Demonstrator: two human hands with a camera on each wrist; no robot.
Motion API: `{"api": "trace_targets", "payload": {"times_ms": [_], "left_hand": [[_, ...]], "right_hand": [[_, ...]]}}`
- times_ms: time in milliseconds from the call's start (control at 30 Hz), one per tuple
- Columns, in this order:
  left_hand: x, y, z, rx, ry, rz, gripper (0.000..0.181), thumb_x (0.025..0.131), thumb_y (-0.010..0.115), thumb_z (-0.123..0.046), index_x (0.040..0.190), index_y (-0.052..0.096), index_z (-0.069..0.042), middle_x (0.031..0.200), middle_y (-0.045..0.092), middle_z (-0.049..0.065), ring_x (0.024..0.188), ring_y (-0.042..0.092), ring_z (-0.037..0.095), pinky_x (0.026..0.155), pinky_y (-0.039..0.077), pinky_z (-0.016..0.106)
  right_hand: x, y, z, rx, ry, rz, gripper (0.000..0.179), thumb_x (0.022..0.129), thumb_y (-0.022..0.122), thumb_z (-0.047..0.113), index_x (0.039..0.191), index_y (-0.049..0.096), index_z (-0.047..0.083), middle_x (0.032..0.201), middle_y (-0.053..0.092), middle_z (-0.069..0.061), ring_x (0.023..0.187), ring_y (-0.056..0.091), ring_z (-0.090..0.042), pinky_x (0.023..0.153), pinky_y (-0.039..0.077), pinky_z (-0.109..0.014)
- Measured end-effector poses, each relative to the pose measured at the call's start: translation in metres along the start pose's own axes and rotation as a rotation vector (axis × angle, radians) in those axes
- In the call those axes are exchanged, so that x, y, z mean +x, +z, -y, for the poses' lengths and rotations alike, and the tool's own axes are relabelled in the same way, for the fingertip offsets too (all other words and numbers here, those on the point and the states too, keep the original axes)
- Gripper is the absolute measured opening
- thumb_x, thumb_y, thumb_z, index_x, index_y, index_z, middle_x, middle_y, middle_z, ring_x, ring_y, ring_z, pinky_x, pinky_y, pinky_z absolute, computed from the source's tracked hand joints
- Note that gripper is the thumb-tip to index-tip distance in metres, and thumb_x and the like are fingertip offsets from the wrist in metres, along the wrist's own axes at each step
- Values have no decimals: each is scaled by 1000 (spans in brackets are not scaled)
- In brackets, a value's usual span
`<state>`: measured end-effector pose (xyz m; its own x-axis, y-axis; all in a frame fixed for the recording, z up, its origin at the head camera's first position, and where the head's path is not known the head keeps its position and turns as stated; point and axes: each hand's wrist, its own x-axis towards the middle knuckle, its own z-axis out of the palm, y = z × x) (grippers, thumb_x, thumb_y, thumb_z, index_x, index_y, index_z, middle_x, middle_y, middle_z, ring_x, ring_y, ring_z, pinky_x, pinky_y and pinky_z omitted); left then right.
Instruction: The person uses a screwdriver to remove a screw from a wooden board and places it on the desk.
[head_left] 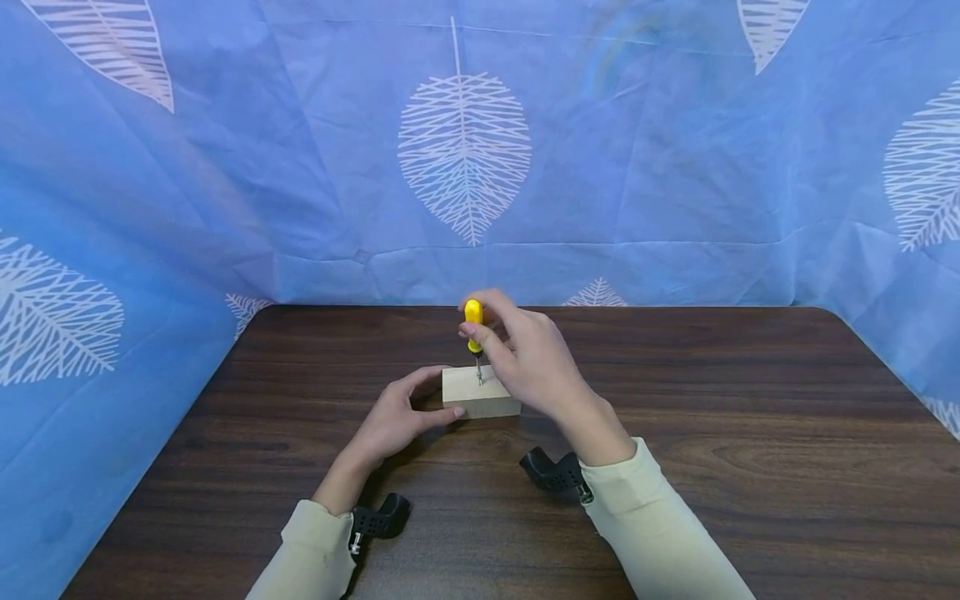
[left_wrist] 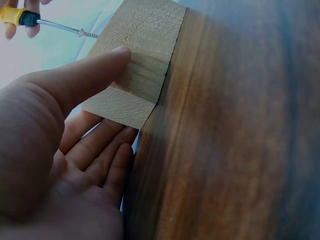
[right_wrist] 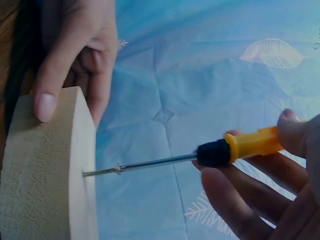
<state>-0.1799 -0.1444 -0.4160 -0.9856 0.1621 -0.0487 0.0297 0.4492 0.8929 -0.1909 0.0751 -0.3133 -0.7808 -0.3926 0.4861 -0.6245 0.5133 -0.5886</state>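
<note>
A pale wooden block (head_left: 480,407) lies on the dark table, and a screw (right_wrist: 102,172) stands partly sunk in its top face. My left hand (head_left: 393,421) grips the block's left end, the thumb on the near side and the fingers behind. My right hand (head_left: 536,358) holds a yellow screwdriver (head_left: 474,312) upright over the block, fingertips and thumb around its handle. In the right wrist view the screwdriver's metal shaft (right_wrist: 160,162) meets the screw head in line with it. Much of the screw's thread shows above the wood in the left wrist view.
The dark wood-grain table (head_left: 712,400) spreads out around the block. Behind it and at both sides hangs a blue cloth (head_left: 322,167) with white leaf prints. Black wrist mounts (head_left: 382,517) stick out from both cuffs just above the tabletop.
</note>
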Motion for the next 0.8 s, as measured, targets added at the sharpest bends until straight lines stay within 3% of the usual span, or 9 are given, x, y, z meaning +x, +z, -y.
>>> {"api": "trace_targets", "payload": {"times_ms": [233, 533, 800], "left_hand": [[-1, 0, 1, -14, 3, -3, 59, 94, 87, -31, 148, 64, -26, 153, 64, 3, 153, 49, 34, 125, 35, 68], [0, 1, 0, 0, 16, -5, 59, 93, 87, -29, 148, 65, -26, 151, 66, 3, 149, 54, 33, 123, 38, 66], [0, 1, 1, -4, 19, -1, 59, 93, 87, -29, 148, 64, -26, 151, 66, 3, 149, 54, 33, 124, 39, 64]], "right_hand": [[1, -1, 1, 70, 69, 26, 20, 110, 63, 30, 125, 64, 18, 109, 78, 0, 89, 74, -14, 82, 63, -37], [0, -1, 0, 67, 30, -2, 18, 110, 66, 25, 122, 60, 13, 108, 78, -4, 93, 78, -17, 87, 65, -39], [1, -5, -1, 109, 49, 57, 16, 110, 65, 22, 121, 60, 11, 111, 77, -7, 100, 79, -21, 90, 65, -43]]}}
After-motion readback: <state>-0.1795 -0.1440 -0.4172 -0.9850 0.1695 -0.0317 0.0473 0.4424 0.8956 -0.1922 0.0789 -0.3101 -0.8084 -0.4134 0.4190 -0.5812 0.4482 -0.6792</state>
